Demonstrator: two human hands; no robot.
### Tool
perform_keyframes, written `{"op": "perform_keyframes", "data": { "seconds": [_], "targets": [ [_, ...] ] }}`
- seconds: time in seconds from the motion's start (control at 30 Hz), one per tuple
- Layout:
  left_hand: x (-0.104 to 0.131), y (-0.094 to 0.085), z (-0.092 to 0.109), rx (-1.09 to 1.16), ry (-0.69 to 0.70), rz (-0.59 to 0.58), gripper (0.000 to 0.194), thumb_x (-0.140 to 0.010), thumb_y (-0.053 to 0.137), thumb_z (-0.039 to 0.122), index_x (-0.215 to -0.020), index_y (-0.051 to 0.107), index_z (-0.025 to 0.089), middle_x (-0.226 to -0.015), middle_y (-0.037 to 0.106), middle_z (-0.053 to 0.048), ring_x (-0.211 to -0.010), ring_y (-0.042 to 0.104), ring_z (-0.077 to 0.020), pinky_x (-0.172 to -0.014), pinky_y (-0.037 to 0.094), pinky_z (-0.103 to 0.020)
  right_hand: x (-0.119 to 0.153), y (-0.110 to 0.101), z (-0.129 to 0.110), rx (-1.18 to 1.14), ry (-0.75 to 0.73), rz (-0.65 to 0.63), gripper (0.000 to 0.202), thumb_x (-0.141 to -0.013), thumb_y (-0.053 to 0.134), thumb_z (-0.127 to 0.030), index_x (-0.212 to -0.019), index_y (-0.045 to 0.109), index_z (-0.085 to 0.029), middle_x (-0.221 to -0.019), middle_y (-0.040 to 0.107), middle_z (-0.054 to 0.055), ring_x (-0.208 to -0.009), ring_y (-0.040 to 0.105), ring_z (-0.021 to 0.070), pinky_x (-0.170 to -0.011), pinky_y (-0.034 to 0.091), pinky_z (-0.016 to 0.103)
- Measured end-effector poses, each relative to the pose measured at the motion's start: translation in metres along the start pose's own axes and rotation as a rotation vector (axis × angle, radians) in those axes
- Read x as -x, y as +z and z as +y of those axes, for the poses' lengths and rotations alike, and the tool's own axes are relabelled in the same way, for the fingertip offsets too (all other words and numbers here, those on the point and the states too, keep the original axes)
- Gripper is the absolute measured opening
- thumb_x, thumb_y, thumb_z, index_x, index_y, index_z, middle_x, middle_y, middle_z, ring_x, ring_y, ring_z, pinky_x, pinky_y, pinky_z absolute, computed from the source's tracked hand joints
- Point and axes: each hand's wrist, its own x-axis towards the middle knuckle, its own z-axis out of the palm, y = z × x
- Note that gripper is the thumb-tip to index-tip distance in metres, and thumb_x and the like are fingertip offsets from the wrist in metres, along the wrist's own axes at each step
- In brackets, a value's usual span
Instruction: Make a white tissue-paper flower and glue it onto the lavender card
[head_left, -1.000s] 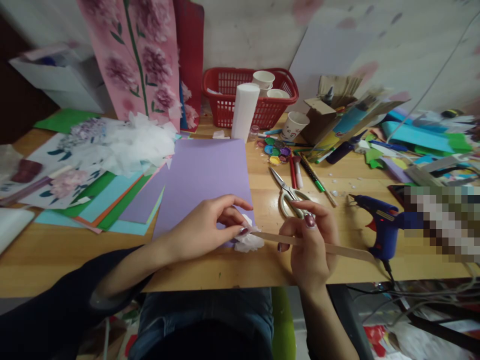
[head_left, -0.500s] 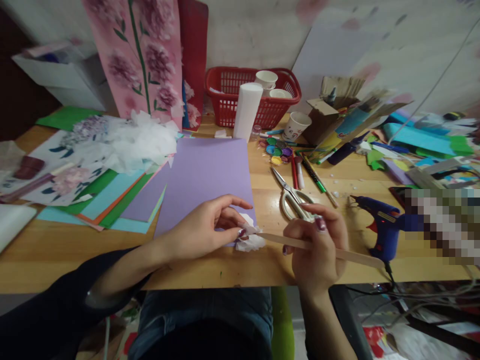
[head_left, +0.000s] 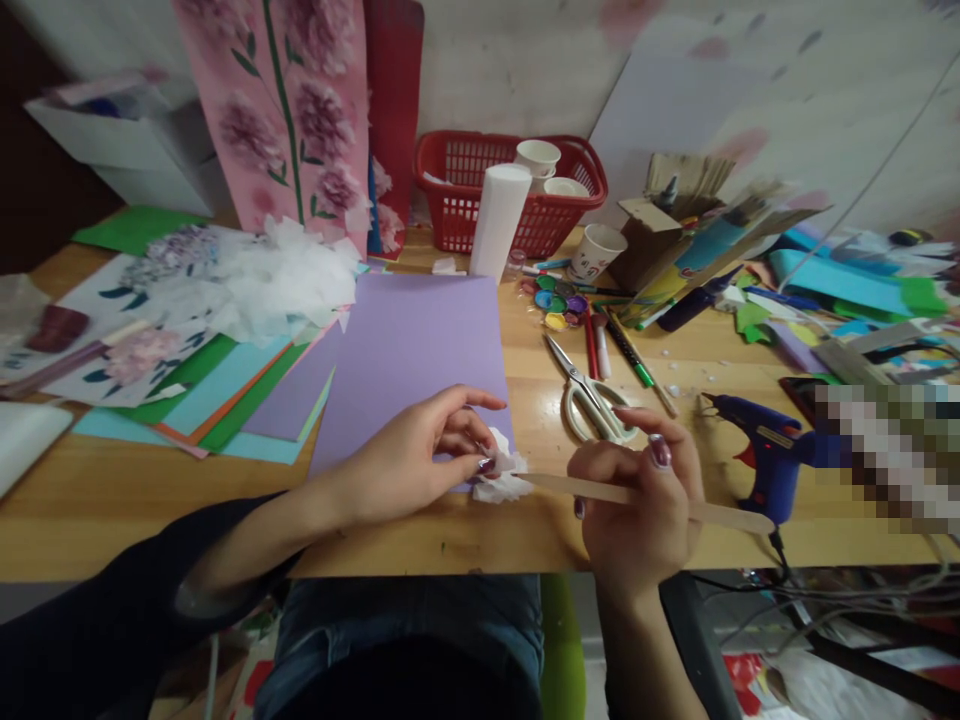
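A small crumpled white tissue piece [head_left: 504, 482] lies at the lower right corner of a purple sheet [head_left: 420, 350]. My left hand [head_left: 420, 455] pinches it between thumb and fingers from the left. In my right hand [head_left: 645, 500] is a flat wooden stick [head_left: 727, 517], held like a pen, its thin tip pointing left at the tissue's right side. Whether the tip touches the tissue is hard to tell. White-handled scissors [head_left: 592, 400] lie open just beyond my right hand.
A blue glue gun [head_left: 776, 450] stands on the right with its cord. Behind are a red basket [head_left: 517, 215], a white roll [head_left: 499, 225], a paper cup [head_left: 596, 250], paints [head_left: 555, 300] and pens. Fluffy white tissue [head_left: 277, 285] and coloured papers [head_left: 225, 400] cover the left.
My right hand has moved slightly right with the stick, whose tip has drawn back from my left fingertips. My left hand has stayed nearly in place at the tissue.
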Motion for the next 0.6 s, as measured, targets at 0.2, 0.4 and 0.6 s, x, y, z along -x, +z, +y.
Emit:
{"op": "perform_keyframes", "data": {
  "seconds": [0.2,0.4,0.6],
  "targets": [
    [0.000,0.001,0.001,0.014,0.024,-0.002,0.049,-0.079,0.061,0.012,-0.124,0.045,0.018,-0.087,0.064,0.000,-0.082,0.067,-0.0146,-0.082,0.052,-0.031,0.001,-0.001,0.003,0.012,0.039,0.031,0.018,-0.096,0.039,-0.028,-0.099,0.057,-0.023,-0.039,0.047,-0.008,-0.028,0.038,0.0122,-0.037,0.028,0.027],
    [0.002,0.004,0.003,-0.012,-0.002,-0.016,0.050,-0.079,0.064,0.016,-0.125,0.045,0.018,-0.093,0.067,-0.004,-0.091,0.066,-0.0169,-0.087,0.051,-0.035,0.007,0.008,0.002,-0.059,0.059,-0.052,0.020,-0.097,0.040,-0.028,-0.099,0.059,-0.023,-0.040,0.049,-0.008,-0.029,0.041,0.0122,-0.038,0.032,0.026],
    [0.003,0.001,0.003,0.028,0.012,-0.041,0.054,-0.077,0.062,0.010,-0.126,0.042,0.016,-0.091,0.068,-0.003,-0.089,0.067,-0.0159,-0.086,0.051,-0.034,0.007,0.008,0.001,-0.047,0.075,-0.057,0.019,-0.096,0.040,-0.029,-0.099,0.058,-0.023,-0.040,0.049,-0.009,-0.029,0.041,0.0118,-0.037,0.031,0.026]
  ]
}}
